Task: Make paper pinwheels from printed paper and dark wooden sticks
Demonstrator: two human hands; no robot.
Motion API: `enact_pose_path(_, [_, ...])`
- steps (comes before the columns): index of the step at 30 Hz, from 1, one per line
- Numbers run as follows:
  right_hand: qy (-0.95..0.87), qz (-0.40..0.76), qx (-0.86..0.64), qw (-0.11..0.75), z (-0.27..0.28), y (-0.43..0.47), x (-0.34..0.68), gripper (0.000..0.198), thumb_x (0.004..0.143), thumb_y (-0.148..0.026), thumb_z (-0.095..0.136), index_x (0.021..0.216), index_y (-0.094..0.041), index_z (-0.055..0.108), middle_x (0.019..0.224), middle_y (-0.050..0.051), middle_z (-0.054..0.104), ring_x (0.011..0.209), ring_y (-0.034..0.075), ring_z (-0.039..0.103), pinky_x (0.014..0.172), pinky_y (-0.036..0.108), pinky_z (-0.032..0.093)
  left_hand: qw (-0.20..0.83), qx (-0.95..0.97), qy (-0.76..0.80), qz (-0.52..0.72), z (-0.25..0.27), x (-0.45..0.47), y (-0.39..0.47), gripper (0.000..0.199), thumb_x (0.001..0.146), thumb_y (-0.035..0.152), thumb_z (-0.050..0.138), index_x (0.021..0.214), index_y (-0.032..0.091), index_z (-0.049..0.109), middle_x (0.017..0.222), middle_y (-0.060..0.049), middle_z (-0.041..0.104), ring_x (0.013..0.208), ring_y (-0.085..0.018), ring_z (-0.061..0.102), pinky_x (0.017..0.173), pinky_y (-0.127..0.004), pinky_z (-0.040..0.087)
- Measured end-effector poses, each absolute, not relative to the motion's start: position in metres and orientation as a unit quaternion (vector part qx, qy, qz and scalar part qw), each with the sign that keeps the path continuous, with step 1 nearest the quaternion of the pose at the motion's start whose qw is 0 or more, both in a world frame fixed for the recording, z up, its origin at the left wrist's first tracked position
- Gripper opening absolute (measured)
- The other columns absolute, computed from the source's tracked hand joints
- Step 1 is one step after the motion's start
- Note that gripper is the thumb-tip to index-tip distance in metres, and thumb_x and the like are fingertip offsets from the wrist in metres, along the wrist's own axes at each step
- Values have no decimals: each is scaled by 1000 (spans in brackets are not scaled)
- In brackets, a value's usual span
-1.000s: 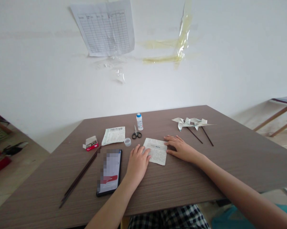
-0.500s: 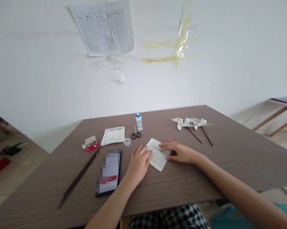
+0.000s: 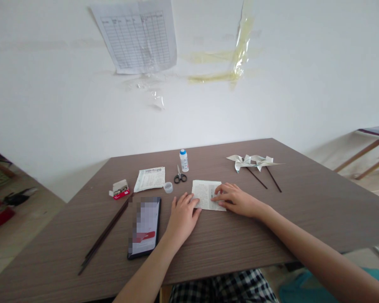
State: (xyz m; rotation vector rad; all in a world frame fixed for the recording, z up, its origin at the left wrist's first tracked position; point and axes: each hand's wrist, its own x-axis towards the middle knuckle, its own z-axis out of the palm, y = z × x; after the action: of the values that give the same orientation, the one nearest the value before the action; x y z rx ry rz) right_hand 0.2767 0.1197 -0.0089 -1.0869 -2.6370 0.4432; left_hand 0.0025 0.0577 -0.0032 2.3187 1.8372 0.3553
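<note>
A small piece of printed newspaper [image 3: 205, 196] lies flat on the table between my hands, its long sides running left to right. My left hand [image 3: 183, 212] rests at its left edge, fingers spread and fingertips touching the paper. From the right, my right hand [image 3: 235, 200] lays its fingertips on the paper's right part, fingers apart. Just behind are small black-handled scissors [image 3: 180, 177], a white glue bottle [image 3: 184, 161] with a blue cap, and a clear round cap [image 3: 168, 187]. A phone [image 3: 145, 229] lies left of my left hand.
Two paper pinwheels [image 3: 252, 163] on dark sticks lie at the back right. A stack of newspaper pieces [image 3: 150, 178] and a small red box [image 3: 120, 190] of metal bits sit at the back left. Dark thin sticks [image 3: 105, 233] lie left of the phone on the brown table [image 3: 303, 210].
The newspaper piece has turned from a diagonal position to lie square in front of me. Both hands stay on it, with the right fingers shifted slightly.
</note>
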Motion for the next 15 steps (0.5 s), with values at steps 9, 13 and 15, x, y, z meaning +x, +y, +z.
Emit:
enact_pose_path(9, [-879, 220, -405, 119, -17, 135, 297, 51, 111, -30, 69, 162, -35, 77, 182, 10, 62, 172, 39, 54, 147, 81, 19, 86, 769, 620, 130, -9, -4, 63, 32, 116, 14, 62, 134, 25, 86, 168, -12, 76, 168, -36, 60, 143, -71, 40])
enact_pose_path(13, [-881, 217, -395, 146, -24, 141, 301, 56, 102, -16, 70, 154, -31, 82, 173, 13, 71, 165, 40, 62, 145, 78, 29, 67, 761, 631, 136, -13, -5, 65, 29, 117, 12, 60, 126, 23, 86, 163, -12, 79, 161, -35, 65, 140, -67, 44])
enact_pose_path(15, [-885, 199, -384, 172, -27, 143, 300, 54, 100, -14, 74, 150, -30, 85, 164, 14, 77, 158, 40, 67, 142, 73, 38, 45, 758, 634, 145, -14, -5, 64, 28, 117, 11, 60, 125, 22, 85, 155, -13, 82, 153, -34, 70, 136, -63, 49])
